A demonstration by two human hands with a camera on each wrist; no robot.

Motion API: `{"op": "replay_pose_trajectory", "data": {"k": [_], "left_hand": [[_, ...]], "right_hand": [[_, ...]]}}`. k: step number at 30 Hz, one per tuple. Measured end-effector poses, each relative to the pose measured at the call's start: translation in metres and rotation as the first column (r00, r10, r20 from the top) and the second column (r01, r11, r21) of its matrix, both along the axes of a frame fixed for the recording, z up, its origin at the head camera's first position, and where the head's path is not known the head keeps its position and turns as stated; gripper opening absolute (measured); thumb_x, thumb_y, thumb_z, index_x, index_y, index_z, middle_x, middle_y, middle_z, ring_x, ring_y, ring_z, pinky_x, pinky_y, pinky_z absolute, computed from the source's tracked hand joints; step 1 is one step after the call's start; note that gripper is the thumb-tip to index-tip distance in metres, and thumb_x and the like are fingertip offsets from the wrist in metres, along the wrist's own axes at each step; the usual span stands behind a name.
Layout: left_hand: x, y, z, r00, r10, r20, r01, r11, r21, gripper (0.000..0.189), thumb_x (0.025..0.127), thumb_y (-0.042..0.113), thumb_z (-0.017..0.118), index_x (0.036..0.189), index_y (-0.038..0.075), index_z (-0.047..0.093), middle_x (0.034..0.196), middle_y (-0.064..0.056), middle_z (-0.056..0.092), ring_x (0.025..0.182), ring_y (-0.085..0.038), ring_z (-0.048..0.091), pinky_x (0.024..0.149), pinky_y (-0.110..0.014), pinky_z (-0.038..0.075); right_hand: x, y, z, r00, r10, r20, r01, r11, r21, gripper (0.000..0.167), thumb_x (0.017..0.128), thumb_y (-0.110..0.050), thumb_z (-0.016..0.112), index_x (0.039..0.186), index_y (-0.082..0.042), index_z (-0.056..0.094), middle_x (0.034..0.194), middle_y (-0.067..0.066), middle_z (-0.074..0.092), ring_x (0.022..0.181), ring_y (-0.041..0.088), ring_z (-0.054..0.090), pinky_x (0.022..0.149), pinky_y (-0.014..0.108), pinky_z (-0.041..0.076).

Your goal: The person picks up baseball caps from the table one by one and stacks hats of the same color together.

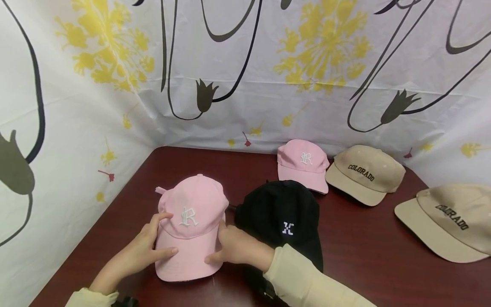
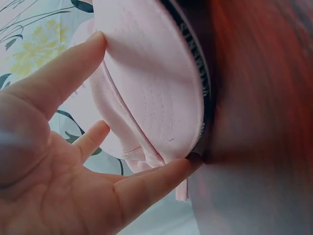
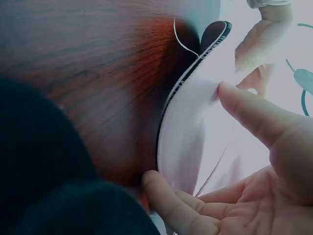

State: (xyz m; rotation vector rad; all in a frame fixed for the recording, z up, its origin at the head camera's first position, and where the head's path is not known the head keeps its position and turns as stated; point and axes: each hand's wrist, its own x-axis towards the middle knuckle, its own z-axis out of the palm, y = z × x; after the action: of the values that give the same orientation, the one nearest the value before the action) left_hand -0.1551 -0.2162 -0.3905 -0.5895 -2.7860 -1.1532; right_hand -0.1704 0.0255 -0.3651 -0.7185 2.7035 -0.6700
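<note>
We observe one hanging cloth [image 1: 245, 55], white and creased, printed with yellow flower heads and dark curved stems; below it we find one table [image 1: 364, 238], flat, dark red, wood-grained; on it we count five caps with domed crowns and curved brims: one black cap [image 1: 276, 209], the front tan cap [image 1: 456, 217], the rear tan cap [image 1: 362, 175], the near pink cap [image 1: 193, 226] and the far pink cap [image 1: 301, 164]; the near pink cap is at front left, brim toward the person, just beside the black one; we count two pale sleeves [image 1: 307, 277] and two hands; the left hand [image 1: 144, 244] grips the near pink cap's left side, thumb on the brim; the right hand [image 1: 239, 245] grips its right side likewise; we note one raised white emblem [image 1: 188, 216] on its crown and one fine thread [image 3: 176, 36] at its brim edge.
</note>
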Motion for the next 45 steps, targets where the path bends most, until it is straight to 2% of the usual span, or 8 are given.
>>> {"op": "replay_pose_trajectory", "data": {"k": [5,12,26,29,32,35,39,45], "left_hand": [[0.002,0.002,0.0,1.0,0.01,-0.001,-0.01,1.0,-0.026,0.075,0.07,0.027,0.079,0.127,0.008,0.032,0.115,-0.03,0.045,0.105,-0.038,0.043,0.083,-0.054,0.038],[0.0,0.004,0.002,1.0,0.009,-0.006,-0.01,0.997,-0.079,0.075,0.071,0.022,0.078,0.128,0.006,0.032,0.115,-0.031,0.048,0.103,-0.038,0.045,0.083,-0.053,0.038],[0.005,0.007,0.005,0.998,0.065,0.001,-0.064,0.991,-0.114,0.076,0.073,0.023,0.077,0.131,0.004,0.031,0.114,-0.032,0.047,0.105,-0.04,0.047,0.083,-0.055,0.039],[0.006,0.009,0.006,0.997,0.077,-0.027,-0.08,0.99,-0.12,0.076,0.072,0.021,0.078,0.13,0.002,0.032,0.114,-0.032,0.045,0.107,-0.042,0.046,0.084,-0.056,0.038],[0.006,0.012,0.008,0.992,0.09,-0.085,-0.099,0.988,-0.121,0.076,0.069,0.017,0.079,0.128,0.001,0.033,0.114,-0.032,0.044,0.107,-0.044,0.044,0.085,-0.057,0.037],[0.006,0.015,0.011,0.98,0.099,-0.17,-0.119,0.986,-0.114,0.076,0.067,0.013,0.08,0.127,0.0,0.035,0.112,-0.031,0.044,0.105,-0.044,0.044,0.084,-0.057,0.037],[0.004,0.022,0.017,0.958,0.093,-0.27,-0.122,0.988,-0.094,0.075,0.066,0.012,0.081,0.126,-0.002,0.037,0.113,-0.027,0.044,0.103,-0.042,0.043,0.083,-0.055,0.036],[-0.002,0.036,0.029,0.943,0.063,-0.327,-0.103,0.989,-0.107,0.072,0.065,0.012,0.081,0.123,-0.002,0.04,0.115,-0.02,0.046,0.104,-0.04,0.041,0.083,-0.053,0.035]], "right_hand": [[0.001,-0.002,-0.001,1.0,-0.002,-0.026,0.003,0.999,0.041,0.092,0.07,-0.035,0.079,0.13,0.018,0.033,0.08,0.011,0.06,0.066,0.009,0.05,0.062,0.021,0.043],[0.001,-0.003,0.001,0.997,-0.015,-0.077,0.025,0.99,0.136,0.098,0.069,-0.043,0.077,0.133,0.015,0.031,0.107,0.02,0.06,0.079,0.013,0.056,0.068,0.027,0.047],[0.004,-0.005,0.004,0.989,-0.015,-0.15,0.04,0.985,0.165,0.08,0.069,-0.043,0.077,0.119,0.011,0.048,0.082,0.009,0.059,0.061,0.011,0.048,0.055,0.026,0.043],[0.005,-0.004,0.006,0.986,-0.015,-0.168,0.044,0.985,0.169,0.079,0.07,-0.044,0.076,0.119,0.011,0.048,0.079,0.009,0.059,0.058,0.011,0.048,0.053,0.026,0.042],[0.006,-0.001,0.01,0.982,-0.008,-0.187,0.041,0.984,0.172,0.081,0.072,-0.045,0.075,0.122,0.011,0.046,0.08,0.011,0.06,0.057,0.011,0.049,0.051,0.025,0.042],[0.006,0.003,0.016,0.982,-0.001,-0.19,0.032,0.987,0.159,0.083,0.073,-0.046,0.073,0.126,0.011,0.043,0.083,0.012,0.061,0.059,0.011,0.052,0.052,0.024,0.043],[0.006,0.008,0.021,0.986,0.002,-0.164,0.016,0.994,0.11,0.075,0.074,-0.044,0.073,0.123,0.007,0.047,0.083,0.009,0.06,0.062,0.01,0.052,0.055,0.022,0.043],[0.007,0.015,0.025,0.987,0.01,-0.161,-0.001,0.998,0.055,0.063,0.075,-0.042,0.073,0.113,0.005,0.052,0.07,0.0,0.051,0.057,0.009,0.048,0.052,0.021,0.041]]}}
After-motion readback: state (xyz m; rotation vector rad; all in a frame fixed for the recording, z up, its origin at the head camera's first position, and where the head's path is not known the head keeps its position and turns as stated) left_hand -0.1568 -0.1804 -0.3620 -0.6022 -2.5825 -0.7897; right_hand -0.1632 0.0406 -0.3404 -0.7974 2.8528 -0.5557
